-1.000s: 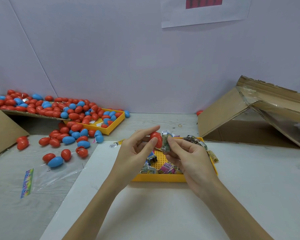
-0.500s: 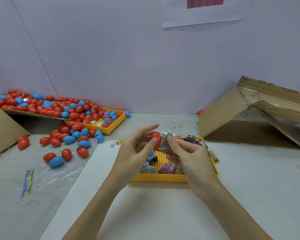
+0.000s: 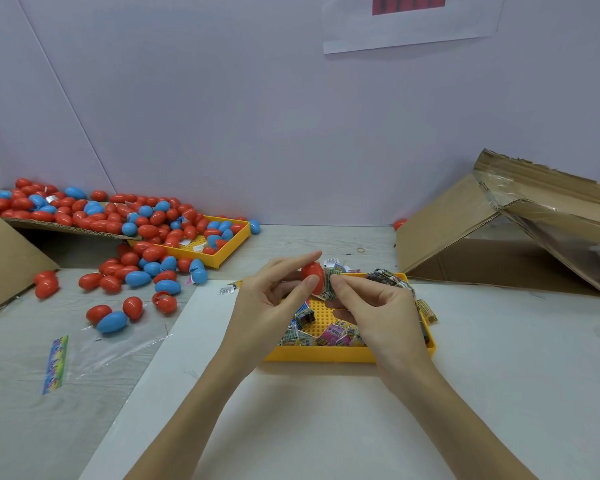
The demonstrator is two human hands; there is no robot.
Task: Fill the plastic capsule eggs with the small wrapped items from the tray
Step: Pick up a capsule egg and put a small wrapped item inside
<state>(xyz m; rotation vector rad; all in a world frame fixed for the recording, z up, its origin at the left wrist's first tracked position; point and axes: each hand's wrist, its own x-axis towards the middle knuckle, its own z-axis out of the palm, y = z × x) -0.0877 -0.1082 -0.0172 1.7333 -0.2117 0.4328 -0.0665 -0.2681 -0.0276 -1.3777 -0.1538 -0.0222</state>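
Observation:
My left hand (image 3: 267, 306) holds a red capsule egg (image 3: 312, 277) between thumb and fingers, above the yellow tray (image 3: 321, 355). My right hand (image 3: 378, 313) pinches a small green wrapped item (image 3: 331, 284) right against the egg's side. Several more wrapped items (image 3: 329, 334) lie in the tray under my hands. I cannot tell whether the egg is open or closed.
Several red and blue eggs (image 3: 136, 271) lie loose at the left, more in a second yellow tray (image 3: 222, 247) and on a cardboard flap (image 3: 49, 225). A tipped cardboard box (image 3: 499, 244) stands at the right. A clear plastic bag (image 3: 94, 351) lies front left.
Both hands stay almost still over the tray; the right fingers keep working the wrapped item against the red egg.

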